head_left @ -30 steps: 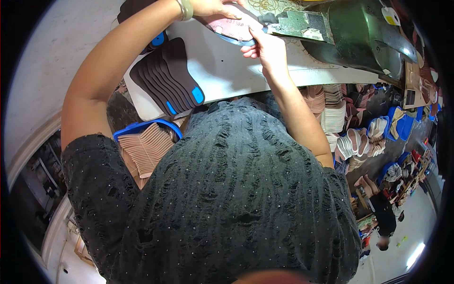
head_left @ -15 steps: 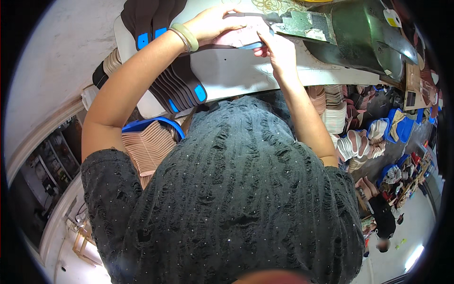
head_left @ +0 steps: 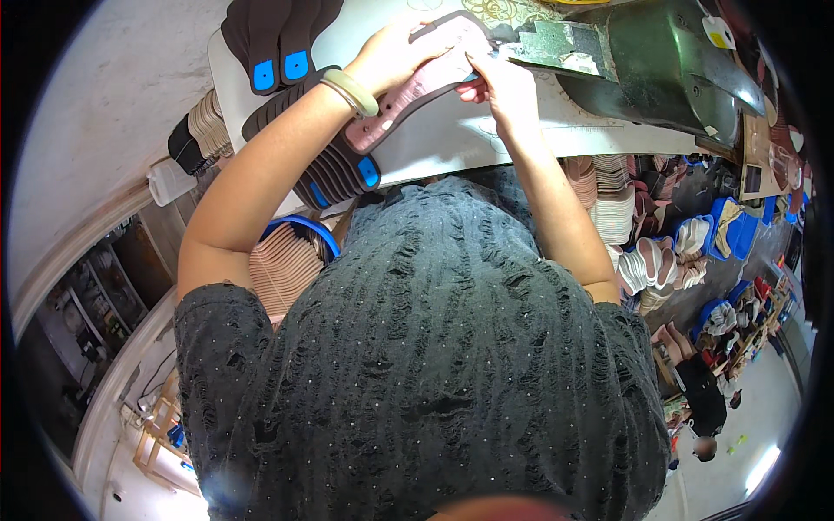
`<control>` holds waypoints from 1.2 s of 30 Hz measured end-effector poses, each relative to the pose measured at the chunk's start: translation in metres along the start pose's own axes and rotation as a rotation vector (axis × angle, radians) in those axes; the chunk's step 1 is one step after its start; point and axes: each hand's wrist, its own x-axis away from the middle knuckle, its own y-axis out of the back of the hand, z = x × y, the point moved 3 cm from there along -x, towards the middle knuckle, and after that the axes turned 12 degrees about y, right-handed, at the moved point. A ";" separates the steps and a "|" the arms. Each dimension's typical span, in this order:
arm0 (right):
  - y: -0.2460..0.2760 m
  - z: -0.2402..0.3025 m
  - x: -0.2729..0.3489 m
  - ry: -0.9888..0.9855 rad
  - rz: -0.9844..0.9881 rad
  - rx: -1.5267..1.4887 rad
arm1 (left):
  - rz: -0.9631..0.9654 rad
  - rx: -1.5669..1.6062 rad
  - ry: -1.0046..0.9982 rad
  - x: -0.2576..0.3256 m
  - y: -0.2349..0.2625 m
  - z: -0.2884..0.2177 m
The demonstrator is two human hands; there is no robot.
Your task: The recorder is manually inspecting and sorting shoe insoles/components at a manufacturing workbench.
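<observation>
My hands hold a shoe insole (head_left: pixel 408 98) above the white table, beside the machine's flat plate. Its pink face with a dark border is visible, and it slants from upper right to lower left. My left hand (head_left: pixel 388 56), below a pale green bangle, is closed over the insole's far edge. Thumb and fingers of my right hand (head_left: pixel 506 87) pinch the edge near the plate, where a bit of blue shows. A fanned row of dark insoles (head_left: pixel 334 169) with blue heel patches lies under and beside my left forearm.
A dark green machine (head_left: pixel 660 61) stands at the right of the white table (head_left: pixel 434 143). More dark insoles (head_left: pixel 280 39) lie at the far left. By my left side, a blue bin (head_left: pixel 323 233) holds striped pale insoles. Shoe parts and a person (head_left: pixel 702 395) are at right.
The insole has turned, and its long pink face with the lower-left end now shows. My left arm has shifted right and inward, while my right hand has moved only slightly.
</observation>
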 end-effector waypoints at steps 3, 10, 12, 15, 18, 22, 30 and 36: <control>0.006 -0.002 0.001 0.063 -0.005 0.046 | -0.185 -0.065 -0.084 0.000 0.002 0.023; 0.011 -0.012 0.022 0.046 -0.040 0.000 | -0.299 -0.325 -0.136 -0.001 -0.002 0.039; 0.005 -0.015 0.042 0.021 0.018 0.029 | -0.297 -0.284 -0.113 0.000 -0.004 0.041; -0.008 -0.031 0.056 0.038 0.124 -0.098 | -0.478 -0.376 0.003 -0.001 -0.006 0.047; 0.000 -0.028 0.054 -0.001 0.110 -0.089 | -0.534 -0.375 0.056 -0.005 -0.006 0.041; 0.001 -0.025 0.047 0.031 0.056 -0.129 | -0.519 -0.249 -0.065 -0.013 -0.008 0.024; 0.005 -0.022 0.046 0.051 0.105 -0.001 | -0.556 -0.280 -0.016 -0.014 0.004 0.041; -0.010 0.009 0.062 0.086 0.183 0.053 | -0.448 0.452 -0.059 0.031 0.000 0.055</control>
